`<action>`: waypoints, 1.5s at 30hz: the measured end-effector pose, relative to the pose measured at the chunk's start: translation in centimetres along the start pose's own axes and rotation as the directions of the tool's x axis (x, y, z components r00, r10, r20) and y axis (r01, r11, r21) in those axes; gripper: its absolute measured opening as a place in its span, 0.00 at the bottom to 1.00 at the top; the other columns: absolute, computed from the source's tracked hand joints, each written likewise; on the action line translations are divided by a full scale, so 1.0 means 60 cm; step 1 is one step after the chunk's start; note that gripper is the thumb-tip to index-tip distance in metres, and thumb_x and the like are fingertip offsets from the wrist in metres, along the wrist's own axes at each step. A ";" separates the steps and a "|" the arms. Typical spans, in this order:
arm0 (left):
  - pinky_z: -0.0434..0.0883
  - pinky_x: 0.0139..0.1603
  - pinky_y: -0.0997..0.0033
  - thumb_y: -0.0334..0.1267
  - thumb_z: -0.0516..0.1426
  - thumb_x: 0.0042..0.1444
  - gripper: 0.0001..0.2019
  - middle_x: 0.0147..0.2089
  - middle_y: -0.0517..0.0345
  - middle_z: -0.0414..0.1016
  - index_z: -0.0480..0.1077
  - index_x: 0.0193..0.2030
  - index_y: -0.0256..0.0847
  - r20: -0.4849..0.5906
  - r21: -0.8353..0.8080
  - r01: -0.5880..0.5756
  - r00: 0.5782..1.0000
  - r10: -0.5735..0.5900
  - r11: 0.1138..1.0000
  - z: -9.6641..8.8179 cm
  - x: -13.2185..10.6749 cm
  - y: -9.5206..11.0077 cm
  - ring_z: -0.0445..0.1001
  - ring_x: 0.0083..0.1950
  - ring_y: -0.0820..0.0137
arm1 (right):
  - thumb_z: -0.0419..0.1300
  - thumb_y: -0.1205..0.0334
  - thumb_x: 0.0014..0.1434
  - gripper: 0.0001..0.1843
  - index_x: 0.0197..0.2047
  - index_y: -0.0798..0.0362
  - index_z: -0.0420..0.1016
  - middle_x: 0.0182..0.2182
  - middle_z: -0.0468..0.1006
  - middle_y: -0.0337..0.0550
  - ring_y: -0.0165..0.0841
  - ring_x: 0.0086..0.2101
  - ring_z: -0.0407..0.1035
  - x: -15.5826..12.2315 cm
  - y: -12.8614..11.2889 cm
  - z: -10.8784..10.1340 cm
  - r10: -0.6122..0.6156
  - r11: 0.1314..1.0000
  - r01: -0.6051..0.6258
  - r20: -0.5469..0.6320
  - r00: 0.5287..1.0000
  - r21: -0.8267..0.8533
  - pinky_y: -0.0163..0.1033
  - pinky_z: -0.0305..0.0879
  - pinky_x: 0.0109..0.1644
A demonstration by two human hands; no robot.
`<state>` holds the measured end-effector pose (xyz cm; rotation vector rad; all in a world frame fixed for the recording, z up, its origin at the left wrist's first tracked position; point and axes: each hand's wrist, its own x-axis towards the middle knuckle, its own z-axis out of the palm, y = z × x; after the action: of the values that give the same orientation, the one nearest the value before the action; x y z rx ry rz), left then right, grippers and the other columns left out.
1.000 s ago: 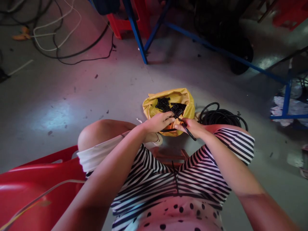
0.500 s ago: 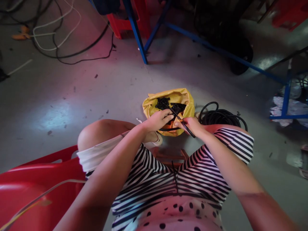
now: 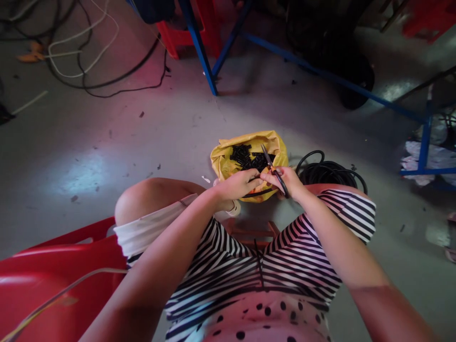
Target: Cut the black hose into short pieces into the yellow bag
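My right hand [image 3: 285, 179] is closed on a pair of scissors [image 3: 267, 155], whose blades point up and away over a yellow bag [image 3: 223, 164]. Close beside it, my left hand [image 3: 239, 184] grips a black cable [image 3: 258, 193] that curves below the fingers across the bag's near side. The fingertips of both hands almost meet; whether they touch I cannot tell. Inside the open bag lie many short black cut pieces [image 3: 244, 156].
A coil of black cable [image 3: 322, 172] lies right of the bag. Ahead stands a blue metal frame [image 3: 201, 52] with a red stool [image 3: 178, 38] behind. A red plastic chair [image 3: 64, 280] is at my left. Loose cables [image 3: 117, 78] lie on the floor.
The scissors have come away from the left hand's fingers and swung upward, blades now over the bag. My left hand has moved slightly nearer and right.
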<state>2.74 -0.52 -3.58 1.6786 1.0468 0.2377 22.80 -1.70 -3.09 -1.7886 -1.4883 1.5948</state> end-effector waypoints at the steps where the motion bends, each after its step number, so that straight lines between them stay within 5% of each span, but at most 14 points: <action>1: 0.67 0.37 0.69 0.47 0.52 0.62 0.13 0.36 0.56 0.74 0.68 0.39 0.40 -0.002 -0.020 0.013 1.000 -0.013 1.000 0.000 -0.001 0.001 0.71 0.35 0.68 | 0.68 0.38 0.48 0.26 0.30 0.54 0.73 0.25 0.75 0.41 0.32 0.26 0.69 -0.002 -0.002 0.002 -0.004 0.997 0.002 0.024 1.000 0.078 0.35 0.64 0.30; 7: 0.68 0.40 0.69 0.55 0.55 0.62 0.21 0.43 0.52 0.76 0.66 0.49 0.38 0.067 -0.173 -0.028 0.997 0.040 0.985 0.002 -0.002 -0.013 0.73 0.43 0.66 | 0.67 0.43 0.49 0.21 0.30 0.53 0.71 0.22 0.72 0.38 0.31 0.24 0.68 -0.008 -0.022 -0.002 -0.072 0.970 0.087 -0.073 0.995 0.229 0.37 0.68 0.32; 11: 0.68 0.39 0.70 0.57 0.50 0.65 0.21 0.37 0.55 0.74 0.68 0.39 0.38 0.094 -0.195 -0.044 0.994 0.063 0.980 -0.003 0.000 -0.010 0.71 0.38 0.69 | 0.65 0.44 0.52 0.19 0.32 0.52 0.69 0.22 0.70 0.37 0.29 0.23 0.65 -0.002 -0.027 -0.026 -0.036 0.930 0.116 -0.229 0.973 0.349 0.39 0.70 0.34; 15: 0.66 0.35 0.72 0.55 0.48 0.68 0.20 0.28 0.61 0.66 0.62 0.34 0.40 -0.051 -0.380 -0.061 0.998 0.045 0.923 -0.008 0.000 0.006 0.65 0.30 0.73 | 0.63 0.39 0.54 0.23 0.29 0.52 0.68 0.24 0.72 0.41 0.30 0.25 0.66 -0.001 -0.025 -0.034 -0.009 0.948 0.102 -0.298 0.954 0.300 0.38 0.66 0.32; 21: 0.57 0.24 0.77 0.54 0.51 0.68 0.16 0.25 0.69 0.53 0.60 0.48 0.42 -0.228 -0.601 -0.097 0.972 -0.053 0.793 -0.020 0.000 0.011 0.53 0.23 0.77 | 0.63 0.33 0.54 0.28 0.28 0.51 0.65 0.22 0.66 0.36 0.29 0.26 0.62 -0.012 -0.013 -0.013 -0.076 0.993 0.083 -0.088 0.993 0.082 0.35 0.57 0.31; 28: 0.59 0.26 0.77 0.47 0.53 0.67 0.15 0.27 0.65 0.60 0.67 0.52 0.38 -0.269 -0.444 -0.107 0.963 -0.018 0.890 -0.024 -0.003 0.013 0.57 0.26 0.77 | 0.64 0.37 0.54 0.26 0.29 0.51 0.64 0.24 0.64 0.34 0.29 0.28 0.59 -0.008 -0.002 -0.008 -0.110 0.989 0.107 -0.019 0.994 -0.100 0.35 0.52 0.31; 38: 0.70 0.43 0.72 0.47 0.53 0.66 0.19 0.29 0.62 0.68 0.70 0.56 0.35 -0.304 -0.334 -0.126 0.952 0.020 0.934 -0.026 -0.006 0.016 0.69 0.34 0.72 | 0.64 0.34 0.55 0.27 0.30 0.52 0.66 0.26 0.67 0.35 0.29 0.28 0.60 -0.013 -0.009 -0.013 -0.102 0.991 0.102 0.010 0.995 -0.085 0.35 0.52 0.32; 45: 0.71 0.44 0.71 0.46 0.53 0.67 0.21 0.29 0.61 0.70 0.69 0.60 0.36 -0.294 -0.281 -0.139 0.954 0.053 0.949 -0.025 -0.006 0.009 0.71 0.36 0.71 | 0.63 0.33 0.55 0.29 0.31 0.52 0.66 0.25 0.64 0.34 0.29 0.28 0.61 -0.009 0.003 -0.006 -0.115 0.991 0.111 0.060 0.992 0.074 0.35 0.55 0.32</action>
<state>1.90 0.25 -2.39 1.4460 1.0760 0.6857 23.27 -2.09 -2.83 -1.6000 -1.5139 1.6414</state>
